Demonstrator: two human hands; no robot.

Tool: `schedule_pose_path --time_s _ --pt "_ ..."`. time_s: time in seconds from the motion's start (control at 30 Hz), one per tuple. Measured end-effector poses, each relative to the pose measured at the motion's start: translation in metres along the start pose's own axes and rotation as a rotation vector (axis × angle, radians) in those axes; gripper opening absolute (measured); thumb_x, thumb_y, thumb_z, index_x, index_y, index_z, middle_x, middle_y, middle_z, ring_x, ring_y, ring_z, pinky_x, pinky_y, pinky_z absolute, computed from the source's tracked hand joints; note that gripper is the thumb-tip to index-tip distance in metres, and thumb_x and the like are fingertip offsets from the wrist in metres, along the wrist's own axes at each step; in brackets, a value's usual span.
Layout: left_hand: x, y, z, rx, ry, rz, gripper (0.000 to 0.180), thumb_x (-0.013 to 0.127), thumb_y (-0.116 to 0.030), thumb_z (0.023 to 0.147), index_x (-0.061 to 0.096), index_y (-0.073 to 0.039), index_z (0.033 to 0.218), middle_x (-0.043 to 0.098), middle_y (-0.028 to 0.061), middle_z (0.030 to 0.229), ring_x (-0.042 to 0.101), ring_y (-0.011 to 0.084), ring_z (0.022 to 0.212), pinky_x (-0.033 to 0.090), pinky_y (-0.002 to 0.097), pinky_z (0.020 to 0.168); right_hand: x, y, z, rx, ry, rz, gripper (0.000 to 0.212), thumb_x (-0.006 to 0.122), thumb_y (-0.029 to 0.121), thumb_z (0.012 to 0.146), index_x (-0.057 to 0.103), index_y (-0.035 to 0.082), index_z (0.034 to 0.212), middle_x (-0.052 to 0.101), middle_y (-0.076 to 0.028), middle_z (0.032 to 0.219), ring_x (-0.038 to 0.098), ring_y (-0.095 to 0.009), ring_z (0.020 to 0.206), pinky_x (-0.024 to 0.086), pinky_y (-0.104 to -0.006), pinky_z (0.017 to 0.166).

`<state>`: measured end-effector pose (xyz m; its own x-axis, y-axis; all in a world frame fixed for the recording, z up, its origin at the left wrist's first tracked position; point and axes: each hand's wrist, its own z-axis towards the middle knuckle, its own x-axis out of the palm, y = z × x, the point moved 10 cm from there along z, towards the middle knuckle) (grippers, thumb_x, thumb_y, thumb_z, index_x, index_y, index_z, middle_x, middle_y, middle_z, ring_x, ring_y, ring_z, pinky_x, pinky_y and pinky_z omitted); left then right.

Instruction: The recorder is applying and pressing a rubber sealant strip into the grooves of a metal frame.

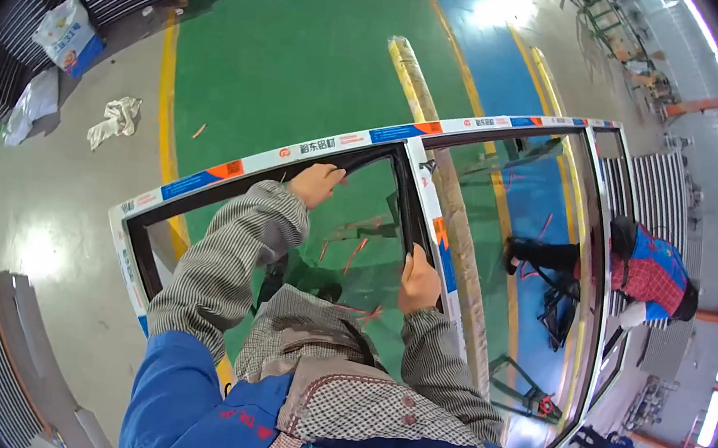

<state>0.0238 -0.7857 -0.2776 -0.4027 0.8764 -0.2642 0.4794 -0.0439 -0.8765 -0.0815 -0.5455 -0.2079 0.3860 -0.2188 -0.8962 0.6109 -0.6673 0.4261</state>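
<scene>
A large window frame [359, 139] with white, blue and orange protective film on its face and black inner edges lies across the view in front of me. At the inner edge of its far rail, my left hand [318, 185] is closed, fingers bent against the black edge. My right hand [419, 281] grips the black inner side of the upright bar [422, 187], thumb pointing away from me. Whether a thin black strip is under the fingers is too small to make out. Striped sleeves cover both forearms.
A long padded beam [455, 225] runs beneath the frame, and a second yellow-edged beam [582, 247] lies farther right. Red strips [356, 256] lie on the green floor. A co-worker [656, 273] bends at the frame's right end. A white-blue sack [70, 34] and a cloth [114, 121] are at left.
</scene>
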Motion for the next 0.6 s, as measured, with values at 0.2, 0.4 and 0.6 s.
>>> schedule_pose_path --time_s 0.2,0.4,0.6 --pt "0.009 0.023 0.029 -0.002 -0.146 -0.106 0.041 0.041 -0.037 0.093 0.067 -0.006 0.095 0.056 0.0091 0.060 0.058 0.0218 0.059 0.046 0.0357 0.060 0.004 -0.016 0.018 0.071 -0.091 -0.083 0.027 0.046 0.021 0.092 0.056 0.007 0.113 0.063 -0.016 0.071 0.062 -0.037 0.069 0.046 -0.0460 0.062" --pt "0.026 0.024 0.022 -0.193 0.038 -0.440 0.041 0.038 -0.038 0.096 0.063 -0.006 0.095 0.041 -0.0014 0.052 0.038 0.0100 0.043 0.032 0.0294 0.042 0.011 -0.019 0.023 0.090 -0.075 -0.125 0.027 0.048 0.018 0.091 0.053 0.006 0.115 0.063 -0.019 0.078 0.061 -0.038 0.068 0.046 -0.0487 0.059" --pt "0.041 0.035 0.014 -0.373 0.130 -0.704 0.041 0.037 -0.041 0.096 0.060 -0.007 0.095 0.031 -0.0054 0.050 0.024 0.0063 0.038 0.021 0.0265 0.036 0.001 -0.005 0.014 0.054 -0.144 -0.143 0.026 0.050 0.016 0.090 0.055 0.006 0.114 0.063 -0.020 0.080 0.061 -0.038 0.069 0.047 -0.0474 0.061"
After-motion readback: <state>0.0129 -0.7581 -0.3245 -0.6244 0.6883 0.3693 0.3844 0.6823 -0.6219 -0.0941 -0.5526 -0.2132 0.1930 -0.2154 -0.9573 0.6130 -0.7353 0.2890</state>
